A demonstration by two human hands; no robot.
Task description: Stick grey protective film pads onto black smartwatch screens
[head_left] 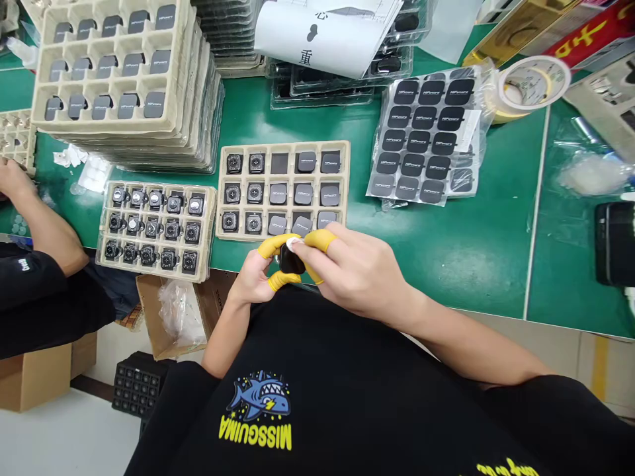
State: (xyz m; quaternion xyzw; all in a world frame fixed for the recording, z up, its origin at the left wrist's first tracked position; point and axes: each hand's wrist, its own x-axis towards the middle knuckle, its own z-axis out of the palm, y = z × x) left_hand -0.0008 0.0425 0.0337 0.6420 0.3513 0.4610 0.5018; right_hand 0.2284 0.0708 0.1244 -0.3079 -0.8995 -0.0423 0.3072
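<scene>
My left hand (260, 272), in yellow finger cots, grips a smartwatch (290, 260) by its edges, dark glossy screen showing. Against the top of the watch my right hand (347, 264), also in yellow finger cots, pinches a small white wad (292, 244), perhaps a wipe. Just beyond both hands lies a beige tray (286, 233). Its two left columns hold watch bodies with their backs up; most other pockets hold watches under grey film, and one top-row pocket shows only its dark bottom. Left of it, a second tray (212, 231) is filled with watches, some with white round pieces.
A tall stack of trays (198, 119) rises at the back left. Sheets of dark printed films (419, 142) lie to the right, beside tape rolls (533, 82). Papers (327, 33) cover plastic trays behind. A co-worker's arm (40, 211) reaches in at left. Below the table edge is a cardboard box (153, 330).
</scene>
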